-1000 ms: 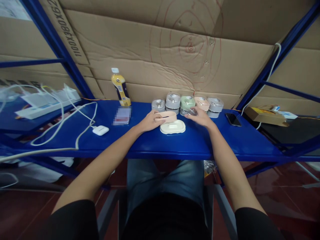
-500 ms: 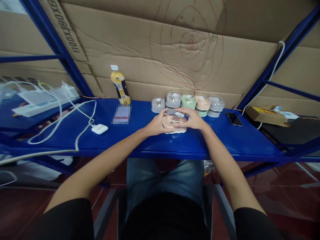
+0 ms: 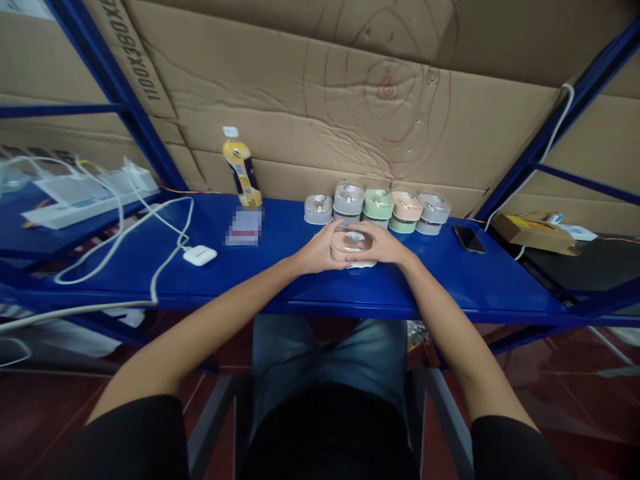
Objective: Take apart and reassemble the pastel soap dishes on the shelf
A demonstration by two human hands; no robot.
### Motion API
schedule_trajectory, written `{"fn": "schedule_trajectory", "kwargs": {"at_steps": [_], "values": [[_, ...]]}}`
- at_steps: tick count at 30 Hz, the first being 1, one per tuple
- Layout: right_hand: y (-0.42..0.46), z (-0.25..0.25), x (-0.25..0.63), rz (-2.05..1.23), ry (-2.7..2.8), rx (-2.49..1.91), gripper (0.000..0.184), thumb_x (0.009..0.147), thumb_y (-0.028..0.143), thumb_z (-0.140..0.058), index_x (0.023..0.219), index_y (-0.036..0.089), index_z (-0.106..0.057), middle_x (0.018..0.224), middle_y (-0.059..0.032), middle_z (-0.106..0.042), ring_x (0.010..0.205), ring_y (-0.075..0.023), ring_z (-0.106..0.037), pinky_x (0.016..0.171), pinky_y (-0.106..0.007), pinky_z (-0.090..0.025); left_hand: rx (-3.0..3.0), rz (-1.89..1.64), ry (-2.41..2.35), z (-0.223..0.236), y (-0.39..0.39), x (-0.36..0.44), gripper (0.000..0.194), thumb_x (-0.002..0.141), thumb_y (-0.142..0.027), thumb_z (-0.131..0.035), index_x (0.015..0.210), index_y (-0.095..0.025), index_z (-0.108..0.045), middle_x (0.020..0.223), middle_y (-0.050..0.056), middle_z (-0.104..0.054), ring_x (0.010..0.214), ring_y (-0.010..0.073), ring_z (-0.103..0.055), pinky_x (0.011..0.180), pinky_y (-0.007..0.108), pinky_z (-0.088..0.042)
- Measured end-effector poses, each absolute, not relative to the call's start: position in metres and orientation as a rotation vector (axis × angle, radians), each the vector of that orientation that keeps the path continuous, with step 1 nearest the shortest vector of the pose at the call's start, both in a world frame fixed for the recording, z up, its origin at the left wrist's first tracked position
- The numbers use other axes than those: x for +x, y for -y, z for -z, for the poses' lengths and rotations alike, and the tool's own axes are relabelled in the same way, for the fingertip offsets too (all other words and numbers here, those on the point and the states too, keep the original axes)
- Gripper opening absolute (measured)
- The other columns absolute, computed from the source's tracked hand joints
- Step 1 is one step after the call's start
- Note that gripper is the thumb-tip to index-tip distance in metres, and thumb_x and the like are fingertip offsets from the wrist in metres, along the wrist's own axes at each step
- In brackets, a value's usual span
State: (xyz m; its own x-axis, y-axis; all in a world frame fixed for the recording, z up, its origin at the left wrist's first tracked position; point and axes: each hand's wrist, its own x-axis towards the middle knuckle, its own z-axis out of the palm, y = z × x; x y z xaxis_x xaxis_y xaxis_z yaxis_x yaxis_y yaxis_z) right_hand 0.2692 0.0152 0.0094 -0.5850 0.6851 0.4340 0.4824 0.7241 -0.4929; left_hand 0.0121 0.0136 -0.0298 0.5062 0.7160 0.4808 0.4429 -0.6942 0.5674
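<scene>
A pinkish-beige rounded case with a clear lid (image 3: 356,238) sits on the blue shelf top in front of me, a round label on its lid. My left hand (image 3: 323,250) curls round its left side, thumb near the front. From the right, my right hand (image 3: 383,243) wraps the case, with its fingers over the back edge and side. A white edge shows beneath the case. Just behind stand similar cases: a single grey one (image 3: 319,209), and stacked grey (image 3: 349,198), green (image 3: 377,203), peach (image 3: 407,205) and grey (image 3: 433,207) ones.
Left of my hands are a yellow drink bottle (image 3: 241,170), a blurred-out card (image 3: 245,225) and a white earphone case (image 3: 200,255) on a cable. A phone (image 3: 469,239) and an open cardboard box (image 3: 533,235) lie right. Cardboard (image 3: 260,93) walls the back.
The clear lid, which sat higher and tilted toward the back, now lies lower and flatter on the case. Both hands have closed in slightly around it.
</scene>
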Motion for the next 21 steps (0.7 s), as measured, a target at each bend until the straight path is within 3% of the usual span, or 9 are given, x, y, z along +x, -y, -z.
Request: {"fn": "schedule_trajectory", "kwargs": {"at_steps": [11, 14, 17, 21], "values": [[-0.021, -0.001, 0.271, -0.438, 2.334, -0.889, 0.100, 0.068, 0.074, -0.100, 0.153, 0.031, -0.072, 0.142, -0.0118, -0.074, 0.133, -0.0391, -0.071, 0.119, -0.061, -0.056, 2.477, -0.966, -0.907, 0.030, -0.012, 0.009, 0.106, 0.076, -0.059, -0.094, 0.166, -0.024, -0.050, 0.161, 0.020, -0.064, 0.149, 0.0475, -0.062, 0.124, 0.064, -0.053], [-0.023, -0.005, 0.278, -0.348, 2.150, -0.934, 0.080, 0.087, 0.079, -0.082, 0.148, 0.028, -0.073, 0.143, -0.0134, -0.074, 0.131, -0.0360, -0.072, 0.114, -0.057, -0.060, 2.453, -1.095, -0.994, 0.024, -0.012, 0.003, 0.102, 0.073, -0.056, -0.096, 0.161, -0.024, -0.055, 0.160, 0.019, -0.066, 0.148, 0.0465, -0.063, 0.126, 0.062, -0.052], [-0.030, -0.014, 0.294, -0.151, 1.821, -1.006, 0.054, 0.109, 0.070, -0.052, 0.129, 0.026, -0.077, 0.131, -0.0134, -0.077, 0.123, -0.0320, -0.073, 0.106, -0.053, -0.061, 2.313, -1.387, -1.224, 0.011, -0.022, -0.007, 0.100, 0.074, -0.054, -0.096, 0.159, -0.020, -0.053, 0.161, 0.020, -0.064, 0.150, 0.0460, -0.061, 0.130, 0.063, -0.047], [-0.051, -0.021, 0.334, 0.190, 1.320, -1.211, 0.048, 0.113, 0.059, -0.040, 0.113, 0.023, -0.073, 0.117, -0.0154, -0.074, 0.120, -0.0341, -0.070, 0.111, -0.060, -0.055, 1.842, -1.687, -1.691, -0.013, -0.055, -0.013, 0.103, 0.075, -0.052, -0.098, 0.158, -0.017, -0.048, 0.159, 0.025, -0.060, 0.156, 0.0500, -0.052, 0.131, 0.066, -0.043]]}}
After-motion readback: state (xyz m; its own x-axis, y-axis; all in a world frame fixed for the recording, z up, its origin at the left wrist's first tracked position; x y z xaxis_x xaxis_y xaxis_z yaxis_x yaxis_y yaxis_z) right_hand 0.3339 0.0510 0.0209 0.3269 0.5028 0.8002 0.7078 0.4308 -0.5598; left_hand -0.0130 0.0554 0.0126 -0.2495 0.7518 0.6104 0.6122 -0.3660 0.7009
